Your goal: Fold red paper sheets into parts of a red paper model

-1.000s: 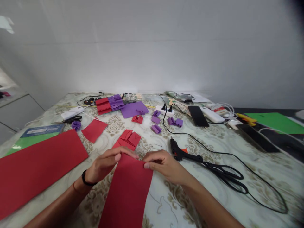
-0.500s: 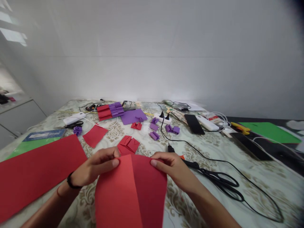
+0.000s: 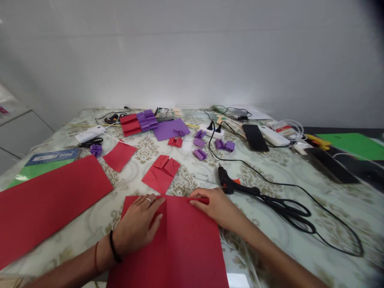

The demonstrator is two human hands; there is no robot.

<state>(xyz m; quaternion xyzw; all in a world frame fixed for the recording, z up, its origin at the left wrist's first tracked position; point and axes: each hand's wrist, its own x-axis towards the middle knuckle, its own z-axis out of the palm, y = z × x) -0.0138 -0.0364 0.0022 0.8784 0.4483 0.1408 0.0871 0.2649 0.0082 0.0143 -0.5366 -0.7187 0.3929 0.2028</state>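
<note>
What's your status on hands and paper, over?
Left hand flat on red sheet, palm down. Right hand fingers along its far edge. Glue gun and scissors just right of right hand, clear of sheet.

No readable text, brand, number or sign anywhere on the table. Pale strip on the blue card (image 3: 51, 157) at the far left: print too blurred to read. Markings on the red-and-white packet (image 3: 283, 129) at the far right, among the white cables: too small to make out.
</note>
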